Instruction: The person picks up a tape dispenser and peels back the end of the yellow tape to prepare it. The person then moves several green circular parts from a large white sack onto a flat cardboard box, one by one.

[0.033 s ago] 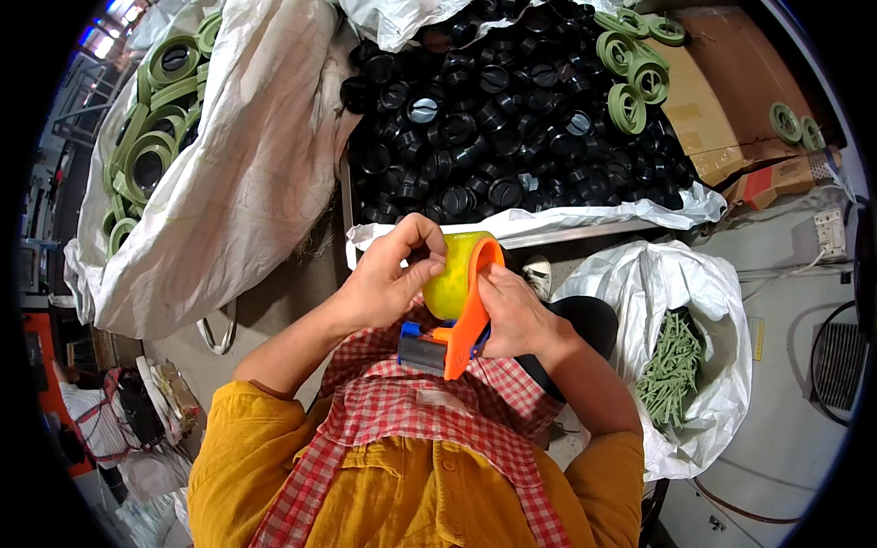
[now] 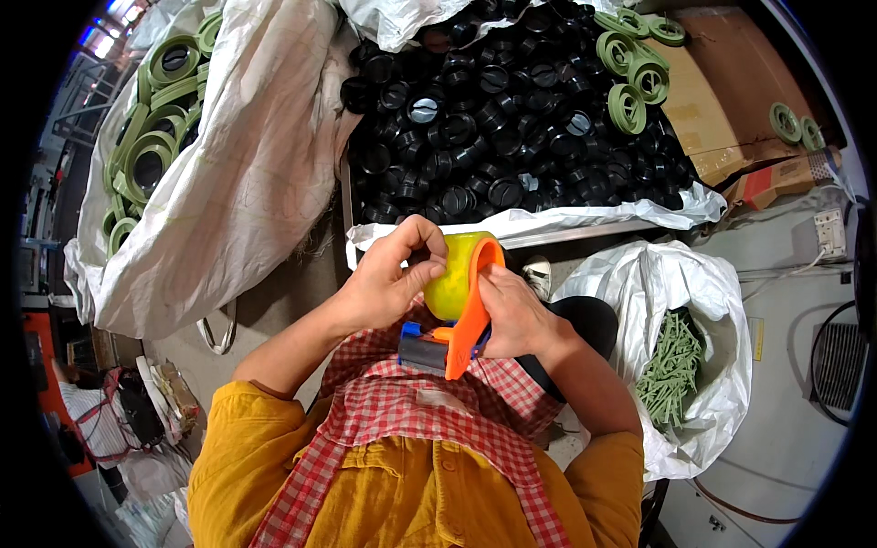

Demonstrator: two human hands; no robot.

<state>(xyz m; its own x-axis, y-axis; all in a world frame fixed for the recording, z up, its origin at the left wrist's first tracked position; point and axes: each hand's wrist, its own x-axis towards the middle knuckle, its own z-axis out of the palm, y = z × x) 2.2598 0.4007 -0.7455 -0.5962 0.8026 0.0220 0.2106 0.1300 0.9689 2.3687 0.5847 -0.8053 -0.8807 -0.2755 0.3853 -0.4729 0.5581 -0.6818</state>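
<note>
Fingers [image 2: 427, 236] of the left hand [image 2: 388, 269] bent, thumb and forefinger tips close together at the left side of a yellow tape roll [image 2: 448, 285]; cannot tell if they pinch the tape's end. Right hand [image 2: 519, 315] closed round the orange frame of the tape dispenser [image 2: 464, 338], from the right. Roll sits in the dispenser; dark roller [image 2: 423, 353] and blue parts at its lower left. Dispenser held over the lap, just short of the near edge of a tray [image 2: 585, 238]; contact with the red-checked apron [image 2: 365, 402] unclear. Tray heaped with black caps [image 2: 512, 137], white sheeting [image 2: 548, 219] along its near edge; pale green rings [image 2: 627, 110] at its far right corner. Beyond the right edge, a cardboard box [image 2: 744, 78]. Left of the tray, a tall white sack [image 2: 247, 183] showing larger green rings [image 2: 174, 94]. Near right, an open white bag [image 2: 722, 356], thin green sticks [image 2: 671, 379] inside.
</note>
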